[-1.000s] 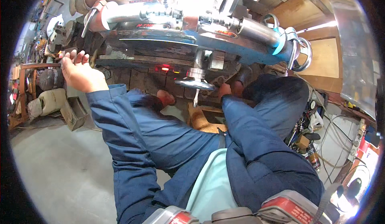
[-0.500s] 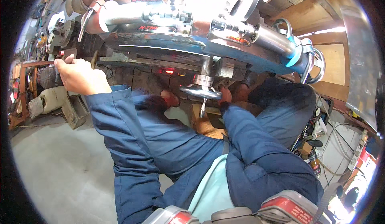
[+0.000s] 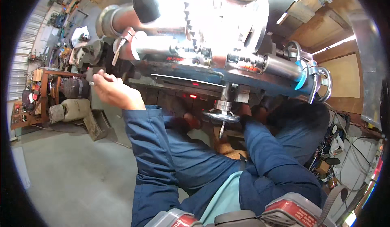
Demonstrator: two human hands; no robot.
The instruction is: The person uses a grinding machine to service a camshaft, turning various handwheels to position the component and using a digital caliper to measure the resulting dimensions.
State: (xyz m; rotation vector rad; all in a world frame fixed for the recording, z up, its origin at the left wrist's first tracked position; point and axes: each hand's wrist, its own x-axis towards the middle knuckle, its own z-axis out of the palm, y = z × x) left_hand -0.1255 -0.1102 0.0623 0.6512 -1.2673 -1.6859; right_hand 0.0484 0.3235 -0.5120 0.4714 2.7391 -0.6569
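Note:
My left hand (image 3: 117, 93) is raised at the left end of a long metal machine (image 3: 187, 68). Its fingers are curled together beside a small grey block-like part (image 3: 92, 74); what they hold, if anything, is hidden. Low at the machine's front, a chrome handwheel (image 3: 221, 117) sits on a short shaft, with a metal crank handle (image 3: 222, 130) pointing toward me. My right hand (image 3: 245, 110) is at the right side of the wheel's rim. It shows only in small part, and whether its fingers grip the rim cannot be made out.
Another chrome handwheel (image 3: 325, 84) and a blue collar (image 3: 301, 74) are at the machine's right end. Bright glare covers its upper middle. At left stand a brown frame (image 3: 44, 93) and a dirty plastic jug (image 3: 75, 110). Cables and bottles lie at right.
The view has shifted, so the machine appears farther right and lower. My left hand has turned slightly and moved a little away from the grey part. My right hand remains near the wheel.

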